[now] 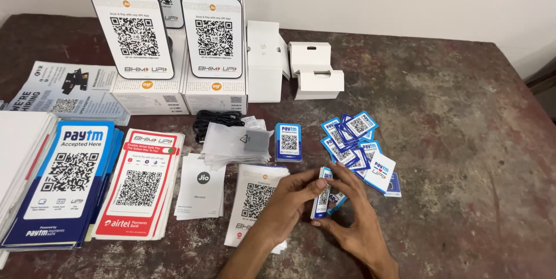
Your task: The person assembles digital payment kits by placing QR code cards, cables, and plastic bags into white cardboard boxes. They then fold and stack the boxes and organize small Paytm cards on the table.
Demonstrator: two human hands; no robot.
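Note:
My left hand [289, 201] and my right hand [354, 221] meet low in the middle of the view, both gripping a small stack of blue-and-white square code cards [320, 195] held on edge just above the table. Its fingers pinch the stack from the left; the right hand's fingers close on it from the right. Just beyond the hands lies a loose pile of the same cards [356, 146], fanned out on the table. A neat stack of such cards [288, 141] lies to the left of that pile.
The worn brown table [452, 140] carries blue posters [66, 183] and red-and-white posters [139, 183] at left, white leaflets [200, 186], a black cable [217, 119], clear plastic sleeves [237, 143], white boxes with upright code stands [211, 41] at the back, and open white cartons [315, 73].

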